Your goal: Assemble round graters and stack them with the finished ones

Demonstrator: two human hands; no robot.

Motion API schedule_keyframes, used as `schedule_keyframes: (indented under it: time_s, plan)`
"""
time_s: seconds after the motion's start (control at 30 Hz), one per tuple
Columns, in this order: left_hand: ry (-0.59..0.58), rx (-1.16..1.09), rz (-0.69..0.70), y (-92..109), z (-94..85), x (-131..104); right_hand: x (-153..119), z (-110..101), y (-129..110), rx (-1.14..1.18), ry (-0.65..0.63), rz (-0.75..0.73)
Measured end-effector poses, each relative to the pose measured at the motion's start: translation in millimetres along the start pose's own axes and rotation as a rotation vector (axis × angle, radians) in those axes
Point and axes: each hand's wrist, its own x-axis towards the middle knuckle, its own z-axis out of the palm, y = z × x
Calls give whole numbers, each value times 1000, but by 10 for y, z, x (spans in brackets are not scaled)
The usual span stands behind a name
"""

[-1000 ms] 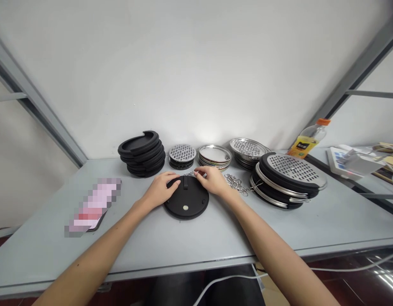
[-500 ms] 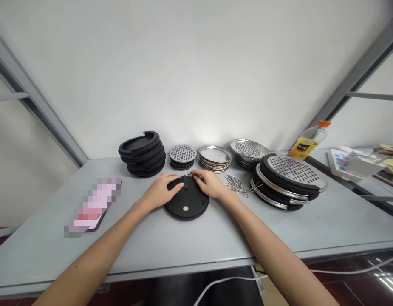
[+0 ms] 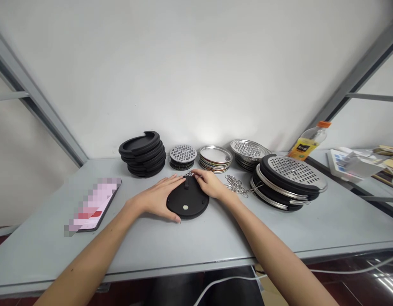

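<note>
A round black disc [image 3: 190, 199] lies flat on the grey table, with a small black tab near its far edge and a pale round spot near its front. Around its left side spreads my left hand [image 3: 159, 196], thumb at the front rim and fingers across the far left. My right hand [image 3: 207, 182] has its thumb and fingertips together at the far right edge, by a small metal ring [image 3: 189, 174]. Silver wire rings [image 3: 236, 185] lie in a loose pile to the right of that hand.
Behind stand black trays [image 3: 143, 155], small grater discs [image 3: 183, 154], metal lids [image 3: 215, 155] and silver grater plates [image 3: 249, 149]. At right are stacked black-and-silver graters [image 3: 290, 174] and a bottle [image 3: 306, 142]. A phone [image 3: 97, 208] lies at left.
My left hand has opened out; its thumb has moved from the black tab down to the disc's front rim. My right hand is nearly unmoved.
</note>
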Motion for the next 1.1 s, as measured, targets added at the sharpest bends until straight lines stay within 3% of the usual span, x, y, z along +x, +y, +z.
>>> schedule_keyframes:
  time_s: [0.2,0.43,0.6,0.83,1.1]
  plan:
    - [97,25,31,18,30,19,36,-4,25,141,54,98]
    - [140,31,91,8,-2,35,59,-28,25,254,2,221]
    - [270,25,150,-36,-18,51,63,-51,32,359,-1,277]
    - [385,-29,94,-90,2,55,47,-54,74,360,-17,221]
    - [439,-107,48,-100,20,63,16,-147,-91,444,98,126]
